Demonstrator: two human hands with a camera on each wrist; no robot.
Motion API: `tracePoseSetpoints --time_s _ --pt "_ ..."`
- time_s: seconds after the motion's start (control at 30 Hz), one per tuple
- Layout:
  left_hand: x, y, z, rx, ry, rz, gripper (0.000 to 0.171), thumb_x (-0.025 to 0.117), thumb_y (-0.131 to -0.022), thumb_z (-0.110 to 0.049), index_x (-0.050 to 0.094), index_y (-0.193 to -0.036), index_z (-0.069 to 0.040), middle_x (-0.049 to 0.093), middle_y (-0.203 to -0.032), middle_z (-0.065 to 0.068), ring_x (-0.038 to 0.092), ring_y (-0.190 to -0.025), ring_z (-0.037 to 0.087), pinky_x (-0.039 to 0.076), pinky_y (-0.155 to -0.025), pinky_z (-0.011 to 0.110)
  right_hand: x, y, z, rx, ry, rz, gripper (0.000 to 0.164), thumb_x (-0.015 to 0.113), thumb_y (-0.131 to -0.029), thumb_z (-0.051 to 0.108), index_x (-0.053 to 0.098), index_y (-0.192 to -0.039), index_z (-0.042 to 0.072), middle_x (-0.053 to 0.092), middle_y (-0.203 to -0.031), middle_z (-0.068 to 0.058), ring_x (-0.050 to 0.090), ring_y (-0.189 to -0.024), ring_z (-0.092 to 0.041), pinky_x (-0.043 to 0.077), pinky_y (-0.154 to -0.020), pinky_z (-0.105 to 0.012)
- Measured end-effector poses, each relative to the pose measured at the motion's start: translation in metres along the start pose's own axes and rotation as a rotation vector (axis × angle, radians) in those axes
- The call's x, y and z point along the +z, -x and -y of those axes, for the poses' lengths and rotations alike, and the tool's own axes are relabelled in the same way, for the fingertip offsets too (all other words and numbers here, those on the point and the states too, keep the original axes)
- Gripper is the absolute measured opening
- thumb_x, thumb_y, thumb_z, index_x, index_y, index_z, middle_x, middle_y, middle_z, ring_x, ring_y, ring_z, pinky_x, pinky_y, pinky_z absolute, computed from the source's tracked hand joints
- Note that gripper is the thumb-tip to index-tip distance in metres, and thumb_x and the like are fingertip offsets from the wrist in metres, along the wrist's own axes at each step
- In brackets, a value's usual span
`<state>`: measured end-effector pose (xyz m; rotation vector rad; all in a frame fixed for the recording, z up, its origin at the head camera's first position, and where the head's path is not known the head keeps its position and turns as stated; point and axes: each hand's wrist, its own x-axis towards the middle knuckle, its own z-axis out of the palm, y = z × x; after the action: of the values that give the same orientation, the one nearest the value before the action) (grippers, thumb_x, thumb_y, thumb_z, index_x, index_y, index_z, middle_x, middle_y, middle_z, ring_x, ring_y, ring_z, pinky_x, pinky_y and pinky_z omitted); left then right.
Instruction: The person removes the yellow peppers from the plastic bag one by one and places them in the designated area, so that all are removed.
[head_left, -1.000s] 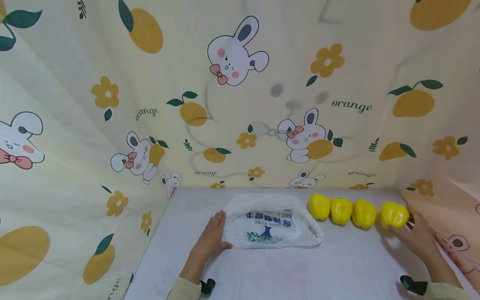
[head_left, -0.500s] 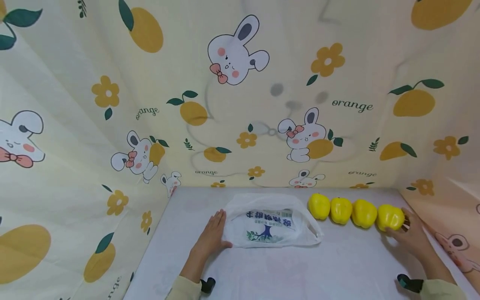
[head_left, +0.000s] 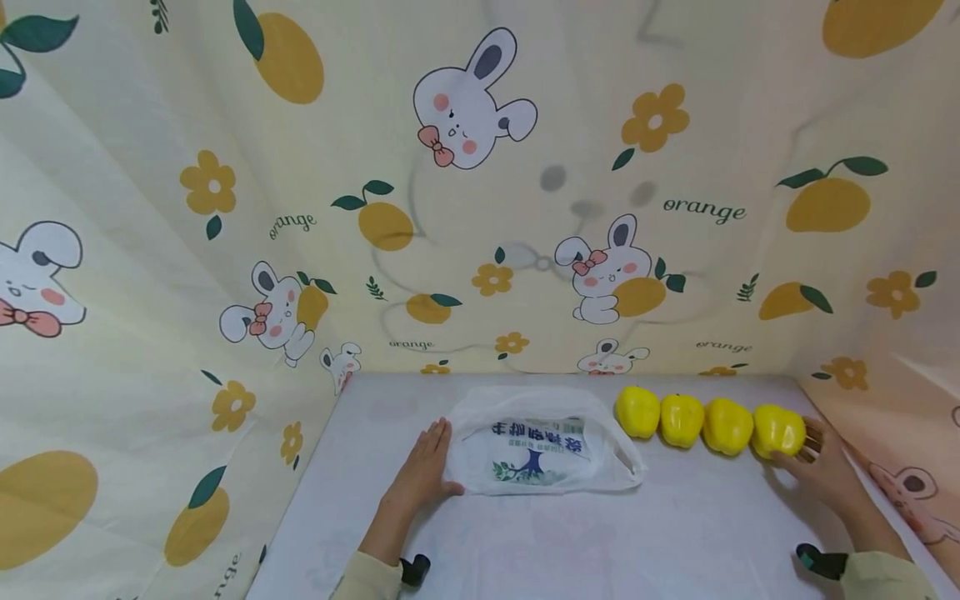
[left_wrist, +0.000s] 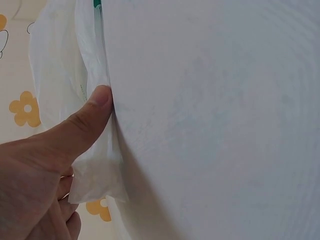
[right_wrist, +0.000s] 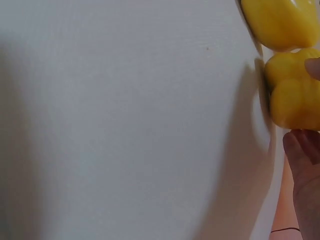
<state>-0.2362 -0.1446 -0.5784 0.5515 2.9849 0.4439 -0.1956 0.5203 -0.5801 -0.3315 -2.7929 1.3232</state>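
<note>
A white plastic bag (head_left: 540,492) with dark printed lettering and a tree lies flattened on the table. My left hand (head_left: 420,471) rests at its left edge, fingers extended and thumb spread to the lower corner. In the left wrist view that thumb (left_wrist: 82,125) lies against the bag (left_wrist: 95,175). On the right, several yellow bell peppers (head_left: 681,421) stand in a row. My right hand (head_left: 828,471) is around the rightmost bell pepper (head_left: 777,431), its thumb in front. In the right wrist view, the other fingers (right_wrist: 297,150) are spread just off this pepper's side.
The white tabletop (head_left: 555,550) stretches in front of the bag and peppers. A patterned cloth (head_left: 465,208) with rabbits and oranges hangs behind it and at both sides. Dark wrist devices (head_left: 416,572) sit by both sleeves.
My right hand has moved the rightmost bell pepper leftward, up to its neighbour, and the fingers have loosened around it. The left hand and the bag have stayed put.
</note>
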Motion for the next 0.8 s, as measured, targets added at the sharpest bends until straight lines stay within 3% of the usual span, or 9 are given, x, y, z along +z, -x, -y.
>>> tracePoseSetpoints --time_s 0.43,0.5,0.6,0.63,0.67,0.73,0.8 --pt "-0.003 0.0 0.0 -0.014 0.037 0.02 0.116 0.093 -0.085 -0.034 0.023 -0.168 0.005 0.021 -0.176 0.023 0.02 -0.164 0.038 0.02 -0.135 0.051 -0.001 -0.001 0.003 -0.044 0.027 0.03 0.099 0.062 -0.11 0.035 -0.006 -0.162 -0.015 0.006 -0.162 -0.051 0.02 -0.143 -0.072 0.02 -0.118 -0.079" --pt "-0.004 0.001 0.0 -0.015 0.053 0.025 0.116 0.093 -0.085 -0.034 0.023 -0.168 0.005 0.021 -0.176 0.023 0.02 -0.164 0.038 0.019 -0.135 0.051 -0.002 0.001 0.0 -0.056 0.029 0.032 0.1 0.062 -0.11 0.035 -0.007 -0.163 -0.015 0.005 -0.163 -0.05 0.02 -0.143 -0.073 0.022 -0.131 -0.054" --pt "-0.005 0.002 0.0 -0.023 0.073 0.03 0.116 0.093 -0.085 -0.034 0.022 -0.168 0.005 0.02 -0.177 0.022 0.019 -0.164 0.037 0.019 -0.135 0.051 -0.002 0.004 -0.003 -0.085 0.033 0.018 0.098 0.062 -0.11 0.031 -0.007 -0.163 -0.015 0.007 -0.162 -0.051 0.02 -0.142 -0.073 0.015 -0.125 -0.015" --pt "-0.004 0.002 0.001 -0.026 0.079 0.029 0.116 0.093 -0.085 -0.033 0.022 -0.168 0.005 0.02 -0.177 0.022 0.019 -0.164 0.037 0.019 -0.135 0.05 -0.002 0.005 -0.004 -0.096 0.035 0.006 0.097 0.062 -0.11 0.029 -0.006 -0.163 -0.015 0.007 -0.162 -0.051 0.02 -0.142 -0.073 0.013 -0.125 -0.014" --pt "-0.004 0.002 0.001 -0.03 0.08 0.029 0.115 0.093 -0.086 -0.034 0.022 -0.168 0.004 0.02 -0.177 0.021 0.019 -0.165 0.036 0.019 -0.135 0.05 -0.003 0.005 -0.004 -0.098 0.046 -0.008 0.096 0.062 -0.11 0.029 -0.006 -0.163 -0.014 0.007 -0.162 -0.051 0.021 -0.142 -0.073 0.013 -0.125 -0.015" --pt "-0.003 0.002 0.003 -0.036 0.082 0.028 0.114 0.092 -0.087 -0.035 0.022 -0.169 0.003 0.019 -0.177 0.02 0.018 -0.165 0.036 0.019 -0.135 0.05 -0.003 0.008 -0.002 -0.094 0.055 -0.024 0.095 0.061 -0.11 0.03 -0.006 -0.164 -0.011 0.004 -0.163 -0.05 0.019 -0.142 -0.074 0.018 -0.133 -0.047" --pt "-0.004 0.003 0.004 -0.039 0.082 0.027 0.113 0.091 -0.088 -0.036 0.022 -0.169 0.002 0.019 -0.178 0.02 0.018 -0.165 0.036 0.019 -0.135 0.05 -0.004 0.011 0.0 -0.087 0.069 -0.032 0.096 0.06 -0.11 0.032 -0.008 -0.166 -0.007 0.0 -0.164 -0.05 0.017 -0.141 -0.076 0.022 -0.122 -0.076"
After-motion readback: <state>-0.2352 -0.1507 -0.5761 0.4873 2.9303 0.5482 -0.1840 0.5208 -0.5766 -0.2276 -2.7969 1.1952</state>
